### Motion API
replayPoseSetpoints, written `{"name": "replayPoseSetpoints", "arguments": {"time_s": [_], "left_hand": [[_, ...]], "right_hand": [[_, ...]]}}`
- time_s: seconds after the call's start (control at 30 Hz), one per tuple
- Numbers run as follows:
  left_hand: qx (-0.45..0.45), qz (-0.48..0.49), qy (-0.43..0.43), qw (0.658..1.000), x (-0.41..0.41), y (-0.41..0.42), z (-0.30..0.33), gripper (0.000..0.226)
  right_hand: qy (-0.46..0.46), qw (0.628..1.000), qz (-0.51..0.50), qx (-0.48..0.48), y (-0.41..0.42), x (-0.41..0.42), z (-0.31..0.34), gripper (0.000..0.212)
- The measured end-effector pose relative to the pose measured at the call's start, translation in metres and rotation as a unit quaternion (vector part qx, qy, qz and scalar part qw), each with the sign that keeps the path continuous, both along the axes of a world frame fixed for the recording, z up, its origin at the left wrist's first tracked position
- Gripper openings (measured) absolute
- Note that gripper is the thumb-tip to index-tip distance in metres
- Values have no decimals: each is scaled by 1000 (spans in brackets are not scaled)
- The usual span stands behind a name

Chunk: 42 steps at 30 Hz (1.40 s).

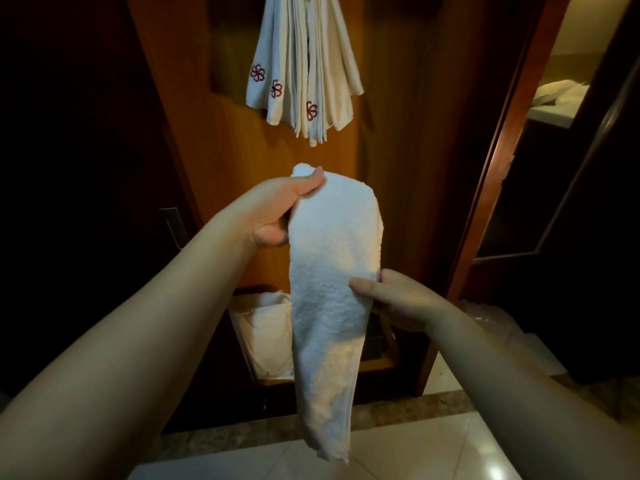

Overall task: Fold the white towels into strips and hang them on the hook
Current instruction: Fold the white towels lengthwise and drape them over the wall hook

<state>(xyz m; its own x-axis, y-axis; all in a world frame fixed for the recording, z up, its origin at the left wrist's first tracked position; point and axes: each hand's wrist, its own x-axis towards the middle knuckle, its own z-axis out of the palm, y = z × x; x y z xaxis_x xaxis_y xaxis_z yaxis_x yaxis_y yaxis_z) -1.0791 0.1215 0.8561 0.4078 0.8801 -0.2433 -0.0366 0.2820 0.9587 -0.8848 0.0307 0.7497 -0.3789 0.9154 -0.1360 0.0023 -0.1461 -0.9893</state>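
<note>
In front of a warm brown wooden panel (221,161), below a fanned bunch of hung towels (304,67), already folded into strips, cream-white with small red flower emblems near their lower ends. Held up in mid-air, a white towel (329,289): thick nubbly terry, doubled lengthwise into a long tapering strip, rounded at the top, ragged and loose at the bottom edge. Left hand (277,209) gripping the top end, thumb pressed across the front of the cloth, fingers curled behind it. Right hand (391,299) pinching the right edge partway down, thumb on the front face, fingers tucked behind. Probably the tail of the folding step, strip nearly formed but still wide in the middle. Next, likely one more narrowing or smoothing of the edges, then a lift toward the hook, itself out of sight above the frame. Lower down, behind the strip, a pale fabric-lined basket (266,337) with soft white cloth inside; glossy light tiles (398,455) underfoot.
</note>
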Motion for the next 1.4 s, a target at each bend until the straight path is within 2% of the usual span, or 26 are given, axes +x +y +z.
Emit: {"name": "replayPoseSetpoints", "arguments": {"time_s": [0.07,0.23,0.33,0.37,0.43,0.5,0.53,0.63,0.67,0.77,0.83,0.9,1.0,1.07,1.17,1.33,1.4], "left_hand": [[-5,-2,1,1000,2,5,3,44],[-11,-2,19,1000,6,22,3,38],[-24,20,14,999,3,36,-3,40],[-29,27,14,999,3,40,-7,41],[-33,17,21,999,4,47,-19,41],[-44,-2,14,999,8,52,-36,45],[-48,-3,13,999,10,55,-45,50],[-60,1,-26,998,10,56,-70,66],[-64,0,-50,997,8,53,-79,68],[-63,-59,-113,990,-1,36,-106,70],[-49,-136,-137,980,-12,21,-122,86],[13,-160,-75,984,-22,8,-132,94],[119,-181,22,976,-28,-2,-137,59],[116,-200,28,972,-29,-3,-141,50],[95,-190,35,977,-34,-3,-151,50],[67,-200,104,972,-41,-5,-166,43],[58,-197,107,973,-43,-8,-171,43]], "right_hand": [[43,997,20,-54,4,0,-6,75],[-114,990,50,-65,1,-3,-13,74],[-117,988,96,-41,-6,-5,-5,62],[-112,987,107,-35,-8,-6,1,66],[-90,987,129,-32,-11,-7,16,80],[-59,991,120,-24,-12,-10,30,82],[-37,994,96,-20,-10,-10,35,76],[65,998,1,-11,-3,-9,51,39],[93,996,-14,-3,0,-7,58,35],[132,991,-30,21,8,0,76,43],[145,987,-61,20,15,4,83,55],[157,983,-95,22,21,6,88,57],[171,978,-115,27,28,4,94,53],[173,976,-128,29,33,1,99,50],[170,974,-145,40,42,-3,108,46],[168,967,-183,58,54,-2,126,40],[166,963,-201,66,58,-2,133,40]]}}
